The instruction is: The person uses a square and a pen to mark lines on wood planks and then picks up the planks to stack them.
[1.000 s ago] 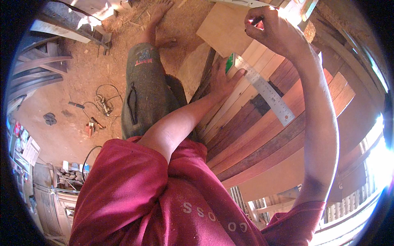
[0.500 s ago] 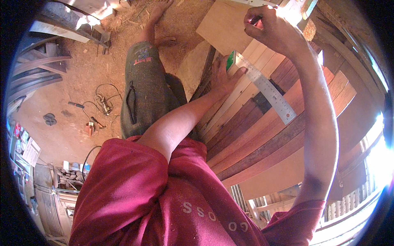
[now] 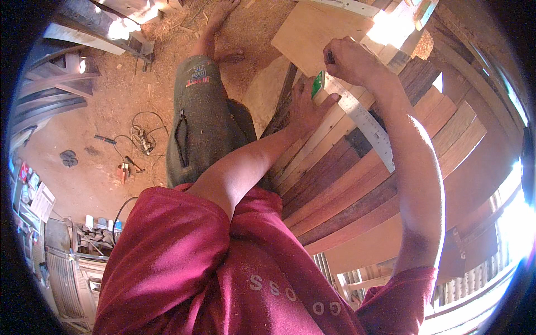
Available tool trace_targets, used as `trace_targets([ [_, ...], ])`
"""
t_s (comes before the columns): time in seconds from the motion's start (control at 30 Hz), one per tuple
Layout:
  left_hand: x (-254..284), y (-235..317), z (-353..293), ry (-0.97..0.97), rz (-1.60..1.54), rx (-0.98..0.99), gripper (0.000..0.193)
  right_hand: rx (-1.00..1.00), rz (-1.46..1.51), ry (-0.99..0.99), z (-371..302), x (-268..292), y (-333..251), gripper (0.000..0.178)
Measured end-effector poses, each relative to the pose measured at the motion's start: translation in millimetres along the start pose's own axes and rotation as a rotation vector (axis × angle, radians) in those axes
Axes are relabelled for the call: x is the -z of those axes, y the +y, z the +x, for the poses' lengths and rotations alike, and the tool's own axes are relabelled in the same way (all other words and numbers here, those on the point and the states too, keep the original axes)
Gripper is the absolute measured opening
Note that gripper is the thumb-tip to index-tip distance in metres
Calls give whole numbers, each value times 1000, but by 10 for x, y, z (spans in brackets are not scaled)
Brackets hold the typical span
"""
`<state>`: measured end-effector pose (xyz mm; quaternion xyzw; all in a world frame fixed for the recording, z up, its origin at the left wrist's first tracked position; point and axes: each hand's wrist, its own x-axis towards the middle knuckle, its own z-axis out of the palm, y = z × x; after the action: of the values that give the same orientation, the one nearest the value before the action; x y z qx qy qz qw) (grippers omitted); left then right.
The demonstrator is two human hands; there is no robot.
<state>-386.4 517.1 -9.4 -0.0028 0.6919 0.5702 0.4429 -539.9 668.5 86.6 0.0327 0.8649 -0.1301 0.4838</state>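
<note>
At my far left, the dark rim of the view cuts off a stack of curved wooden pieces (image 3: 58,84) and, lower down, a cluttered shelf (image 3: 30,187) whose small goods are too blurred to sort out. On the floor (image 3: 95,192) lies a tangled cable (image 3: 146,144), what it serves hard to make out. My trouser leg (image 3: 198,123) comes next; the foot (image 3: 223,8) beyond it is clipped by the upper edge.

My left grip (image 3: 306,106) is closed about the green-ended stock of a metal square (image 3: 365,124), thumb along the top, the other fingers partly hidden at its side. The square's blade slants over a row of pale and reddish boards (image 3: 340,170), its far end lost at my right forearm (image 3: 416,151) (which covers part of the boards too).

My right grip (image 3: 354,61) is curled above the square, near its green end; the fingertips turn away, so I cannot tell whether they pinch anything. Farther right, glare (image 3: 516,218) washes out the opening beside the corrugated sheets.
</note>
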Motion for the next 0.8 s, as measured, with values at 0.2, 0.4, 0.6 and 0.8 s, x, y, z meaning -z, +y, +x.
trace_targets([
  [0.2, 0, 33, -4, 10, 11, 0, 77, -91, 18, -111, 7, -12, -36, 11],
  [0.4, 11, 43, 1, -14, 6, 4, 78, -48, 29, -8, -18, -100, -41, 12],
  [0.6, 55, 143, -30, 26, -39, 27, 79, -29, -43, -185, -79, 260, -225, 9],
  [0.8, 36, 89, 7, -37, 12, 41, 82, -27, -5, -16, 63, -8, -109, 9],
])
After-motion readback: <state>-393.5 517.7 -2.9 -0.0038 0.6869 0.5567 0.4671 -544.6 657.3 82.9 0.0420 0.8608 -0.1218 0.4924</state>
